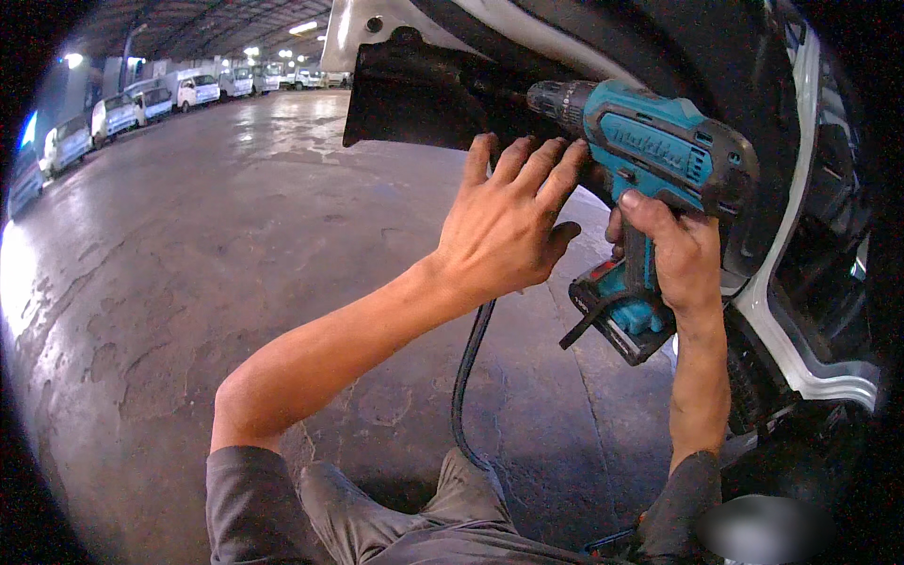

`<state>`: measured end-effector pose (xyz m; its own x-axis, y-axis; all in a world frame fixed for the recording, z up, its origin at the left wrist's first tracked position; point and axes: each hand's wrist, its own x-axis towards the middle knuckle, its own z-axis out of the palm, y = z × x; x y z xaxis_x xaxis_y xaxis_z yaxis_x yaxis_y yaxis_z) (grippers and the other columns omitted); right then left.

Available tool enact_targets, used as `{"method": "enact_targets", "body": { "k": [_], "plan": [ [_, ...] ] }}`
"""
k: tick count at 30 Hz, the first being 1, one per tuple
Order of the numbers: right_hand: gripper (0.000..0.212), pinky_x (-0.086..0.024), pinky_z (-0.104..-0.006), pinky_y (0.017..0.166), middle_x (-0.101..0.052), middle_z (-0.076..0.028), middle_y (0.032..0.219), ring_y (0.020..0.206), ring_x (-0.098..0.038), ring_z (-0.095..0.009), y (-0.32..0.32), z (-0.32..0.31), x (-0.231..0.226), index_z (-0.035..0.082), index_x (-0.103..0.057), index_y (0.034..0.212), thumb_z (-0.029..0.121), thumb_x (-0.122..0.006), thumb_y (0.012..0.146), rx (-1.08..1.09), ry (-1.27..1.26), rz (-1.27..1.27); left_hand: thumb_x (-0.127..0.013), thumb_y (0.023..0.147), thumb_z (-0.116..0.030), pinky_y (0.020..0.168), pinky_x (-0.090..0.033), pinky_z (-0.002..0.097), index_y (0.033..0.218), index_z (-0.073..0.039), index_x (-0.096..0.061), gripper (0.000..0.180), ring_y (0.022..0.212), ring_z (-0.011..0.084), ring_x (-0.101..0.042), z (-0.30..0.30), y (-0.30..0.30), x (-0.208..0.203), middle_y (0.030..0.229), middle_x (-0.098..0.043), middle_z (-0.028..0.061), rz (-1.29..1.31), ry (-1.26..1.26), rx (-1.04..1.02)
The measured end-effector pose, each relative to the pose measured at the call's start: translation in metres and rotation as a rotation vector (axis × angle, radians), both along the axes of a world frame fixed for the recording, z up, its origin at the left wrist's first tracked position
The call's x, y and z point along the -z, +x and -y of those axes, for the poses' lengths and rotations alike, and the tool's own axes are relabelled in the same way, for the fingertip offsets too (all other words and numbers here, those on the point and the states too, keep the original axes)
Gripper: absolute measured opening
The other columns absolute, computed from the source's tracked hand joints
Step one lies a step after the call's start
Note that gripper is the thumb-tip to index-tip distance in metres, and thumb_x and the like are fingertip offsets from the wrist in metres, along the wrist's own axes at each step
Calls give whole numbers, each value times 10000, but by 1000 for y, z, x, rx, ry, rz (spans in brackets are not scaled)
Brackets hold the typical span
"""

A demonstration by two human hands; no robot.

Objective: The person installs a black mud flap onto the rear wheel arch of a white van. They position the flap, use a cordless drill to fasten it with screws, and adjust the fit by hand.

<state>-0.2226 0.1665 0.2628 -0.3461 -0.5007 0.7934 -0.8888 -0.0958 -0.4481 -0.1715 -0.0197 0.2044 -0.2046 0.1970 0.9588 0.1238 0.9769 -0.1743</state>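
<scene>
My right hand [683,250] is wrapped round the grip of a teal and black cordless drill [650,141], which has a battery pack [629,315] at its base. The drill's chuck [562,102] points left toward a black panel [414,99] on a vehicle body; the bit's tip is hard to make out against the dark surface. Just below the chuck, my left hand [504,217] lies with its fingers spread, their tips against the panel's lower part. Its thumb stands out toward the drill.
A white vehicle door frame [796,188] curves down the right side, with a tyre [744,377] below it. A dark hose [461,386] hangs beneath my left hand to my knee. Worn concrete floor [235,254] stretches left toward a row of parked trucks [151,102].
</scene>
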Motion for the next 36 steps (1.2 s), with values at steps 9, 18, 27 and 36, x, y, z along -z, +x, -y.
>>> {"method": "enact_targets", "body": {
  "k": [9, 18, 27, 36],
  "plan": [
    [263, -491, -274, 616, -656, -59, 715, 641, -609, -129, 5, -2, 2, 9, -657, 1076, 201, -658, 896, 14, 0, -6, -727, 799, -291, 1046, -292, 585, 1419, -9, -403, 754, 1238, 362, -484, -4, -3, 1, 1348, -527, 195, -33, -2, 43],
    [274, -482, -278, 608, -649, -54, 712, 632, -602, -133, 5, -3, -6, 8, -646, 1072, 215, -659, 894, 10, 24, -34, -731, 792, -280, 1043, -297, 575, 1399, 12, -412, 746, 1231, 366, -487, -8, -2, -2, 1342, -525, 206, -40, 9, 82],
    [236, -489, -280, 603, -644, -52, 704, 637, -607, -131, 4, -4, -10, 15, -658, 1003, 220, -664, 887, 16, 17, 6, -721, 805, -303, 1046, -302, 563, 1397, 26, -411, 746, 1246, 365, -478, -13, -5, -4, 1354, -515, 213, -34, 40, 100],
    [237, -507, -285, 658, -691, -71, 823, 671, -626, -159, 7, -39, 1, 12, -681, 1054, 152, -688, 863, -10, -79, 91, -735, 811, -268, 1040, -374, 504, 1328, -15, -519, 615, 1201, 382, -520, 8, 13, 14, 1316, -552, 200, 79, 68, 90]
  ]
}}
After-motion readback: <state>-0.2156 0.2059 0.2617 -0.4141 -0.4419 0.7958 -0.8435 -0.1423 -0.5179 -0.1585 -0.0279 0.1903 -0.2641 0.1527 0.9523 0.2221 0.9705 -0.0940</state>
